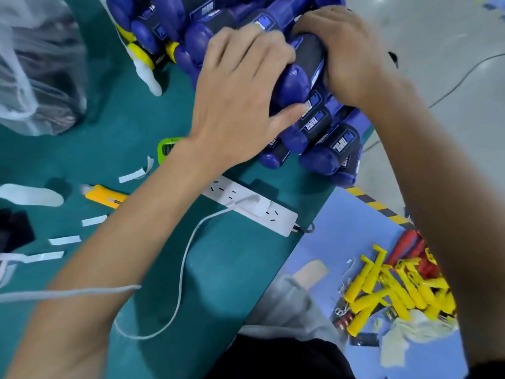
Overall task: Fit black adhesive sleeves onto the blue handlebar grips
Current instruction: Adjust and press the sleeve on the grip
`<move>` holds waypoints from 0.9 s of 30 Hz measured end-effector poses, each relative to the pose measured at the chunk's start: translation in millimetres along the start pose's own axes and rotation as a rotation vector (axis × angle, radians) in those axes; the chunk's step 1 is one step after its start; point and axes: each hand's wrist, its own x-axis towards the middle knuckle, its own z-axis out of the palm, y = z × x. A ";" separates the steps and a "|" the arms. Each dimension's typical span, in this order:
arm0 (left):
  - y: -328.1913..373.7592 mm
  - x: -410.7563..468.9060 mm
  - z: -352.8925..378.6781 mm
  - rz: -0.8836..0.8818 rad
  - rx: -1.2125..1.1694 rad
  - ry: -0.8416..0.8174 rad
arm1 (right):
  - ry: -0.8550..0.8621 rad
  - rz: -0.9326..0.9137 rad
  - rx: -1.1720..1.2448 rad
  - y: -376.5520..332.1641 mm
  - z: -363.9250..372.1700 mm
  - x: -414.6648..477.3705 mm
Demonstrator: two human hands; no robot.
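A pile of blue handlebar grips (pixel 322 149) with black sleeves lies at the table's far right edge. One blue grip (pixel 296 83) wearing a black sleeve (pixel 308 56) sits on top of the pile between both hands. My left hand (pixel 240 97) grips its rounded blue end, thumb underneath. My right hand (pixel 347 56) wraps around the sleeved part from the right. More blue grips (pixel 169 20) lie stacked at the far top.
On the green table (pixel 136 127) lie a white power strip (pixel 251 205) with a plugged cable, a yellow utility knife (pixel 105 196), white backing strips (pixel 65 240), a green timer (pixel 166 149), a clear plastic bag (pixel 38 72). Yellow and red parts (pixel 390 288) litter the blue floor below right.
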 end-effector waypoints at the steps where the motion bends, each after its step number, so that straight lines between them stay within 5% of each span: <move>1: -0.3 0.3 0.4 0.002 0.007 -0.002 | -0.011 0.006 -0.010 0.9 0.4 -0.2; 16: -6.5 -5.8 -4.9 0.021 0.056 -0.084 | 0.007 0.236 0.160 -10.7 3.7 -7.9; 22: -13.2 -24.3 -17.4 -0.034 -0.078 0.014 | 0.330 0.491 0.367 -30.8 -6.7 -31.6; 27: -21.3 -71.0 -52.8 -0.225 -0.176 0.200 | 0.586 0.298 0.437 -119.2 11.6 -68.8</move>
